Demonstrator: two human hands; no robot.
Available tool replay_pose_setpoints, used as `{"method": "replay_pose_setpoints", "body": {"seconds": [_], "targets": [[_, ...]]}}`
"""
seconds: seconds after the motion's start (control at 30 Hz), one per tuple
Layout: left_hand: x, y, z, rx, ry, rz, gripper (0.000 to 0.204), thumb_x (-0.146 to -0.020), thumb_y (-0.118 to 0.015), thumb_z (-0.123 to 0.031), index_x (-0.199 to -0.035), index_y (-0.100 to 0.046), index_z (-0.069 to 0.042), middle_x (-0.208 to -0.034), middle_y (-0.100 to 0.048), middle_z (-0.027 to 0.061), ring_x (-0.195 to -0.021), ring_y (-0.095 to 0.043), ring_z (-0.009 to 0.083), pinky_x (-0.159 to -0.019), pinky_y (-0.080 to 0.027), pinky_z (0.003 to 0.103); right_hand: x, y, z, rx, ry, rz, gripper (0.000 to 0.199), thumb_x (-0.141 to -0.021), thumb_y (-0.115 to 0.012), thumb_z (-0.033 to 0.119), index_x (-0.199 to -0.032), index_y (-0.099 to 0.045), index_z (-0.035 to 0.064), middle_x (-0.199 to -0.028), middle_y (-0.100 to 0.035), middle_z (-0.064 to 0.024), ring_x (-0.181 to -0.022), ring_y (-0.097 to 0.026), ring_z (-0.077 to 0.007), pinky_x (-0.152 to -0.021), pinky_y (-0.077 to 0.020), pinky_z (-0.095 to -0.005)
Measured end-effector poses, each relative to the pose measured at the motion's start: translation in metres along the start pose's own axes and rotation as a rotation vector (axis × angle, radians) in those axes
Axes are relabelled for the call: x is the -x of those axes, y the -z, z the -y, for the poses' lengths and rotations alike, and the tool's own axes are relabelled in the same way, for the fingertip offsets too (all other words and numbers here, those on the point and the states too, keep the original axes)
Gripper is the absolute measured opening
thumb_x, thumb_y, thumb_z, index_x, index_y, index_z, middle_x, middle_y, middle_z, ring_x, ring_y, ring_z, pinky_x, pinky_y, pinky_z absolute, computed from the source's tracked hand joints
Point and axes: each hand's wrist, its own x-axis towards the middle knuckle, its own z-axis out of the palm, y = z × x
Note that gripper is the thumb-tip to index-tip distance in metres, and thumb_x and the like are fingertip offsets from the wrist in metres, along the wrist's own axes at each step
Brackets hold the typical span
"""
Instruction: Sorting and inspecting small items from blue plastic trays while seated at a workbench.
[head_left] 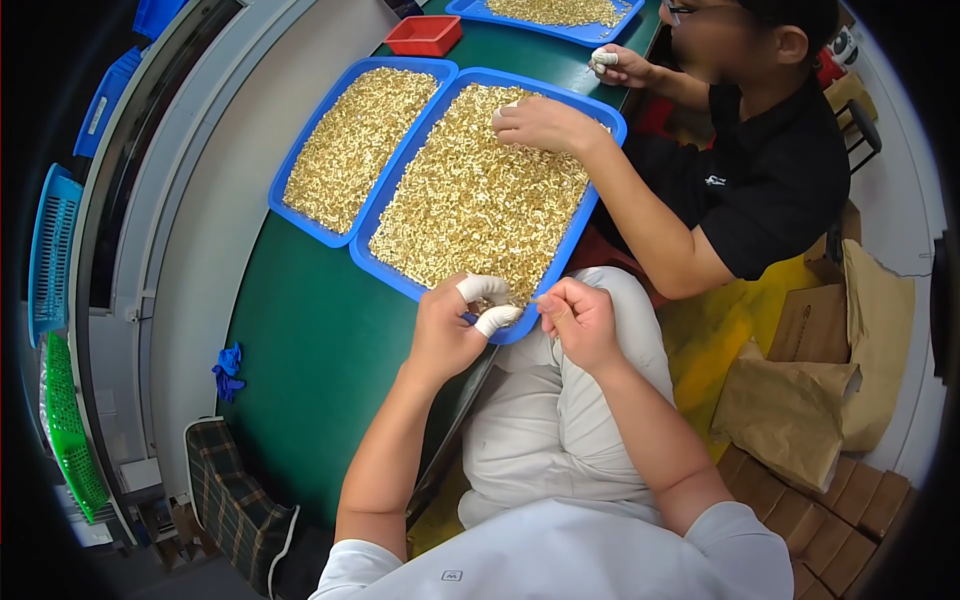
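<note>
A large blue tray (612, 118) on the green table holds a heap of small gold-coloured metal pieces (470, 200). At its near corner is my left hand (450, 325), with white covers on thumb and index finger. Those two fingers curve towards each other with a gap between the tips; I see nothing held there. Just right of it, by the tray's rim, my right hand (580, 322) is closed in a pinch. A tiny thin bit shows at its fingertips, too small to name.
A second blue tray (278, 190) of similar pieces adjoins on the left. Opposite, a co-worker's hand (545, 125) reaches into the large tray. A red bin (424, 36) and another blue tray (590, 36) stand farther back. Blue gloves (228, 372) lie at the table's left edge.
</note>
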Motion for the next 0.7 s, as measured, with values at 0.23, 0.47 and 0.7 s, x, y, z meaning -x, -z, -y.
{"method": "replay_pose_setpoints", "body": {"seconds": [0.23,0.47,0.7], "targets": [[0.002,-0.001,0.013,-0.161,-0.223,-0.027,0.008,-0.081,-0.071,-0.002,-0.087,-0.066,-0.002,-0.075,-0.064,0.0102,-0.065,-0.061,0.0247,-0.059,-0.046,0.031,0.0,-0.001,0.0,0.064,0.04,0.016,0.022,-0.094,-0.063,0.012,-0.074,-0.062,0.0012,-0.059,-0.061,-0.0022,-0.053,-0.054,-0.006,-0.049,-0.0415,-0.0234],[0.009,-0.012,0.012,-0.166,0.042,0.029,0.007,-0.081,-0.07,0.003,-0.084,-0.065,-0.001,-0.072,-0.062,0.0108,-0.063,-0.059,0.0252,-0.056,-0.045,0.033,0.001,-0.002,0.006,0.156,0.098,-0.004,0.021,-0.093,-0.063,0.011,-0.074,-0.062,0.0012,-0.059,-0.061,-0.0028,-0.053,-0.055,-0.0065,-0.049,-0.0421,-0.0242],[0.003,-0.011,0.016,-0.087,-0.254,-0.036,0.004,-0.082,-0.07,0.001,-0.083,-0.066,-0.001,-0.072,-0.063,0.0106,-0.061,-0.059,0.0214,-0.055,-0.044,0.031,0.0,0.003,0.002,0.088,-0.038,0.056,0.021,-0.092,-0.064,0.01,-0.073,-0.063,0.0012,-0.057,-0.061,-0.003,-0.051,-0.055,-0.0069,-0.048,-0.0418,-0.0244]]}}
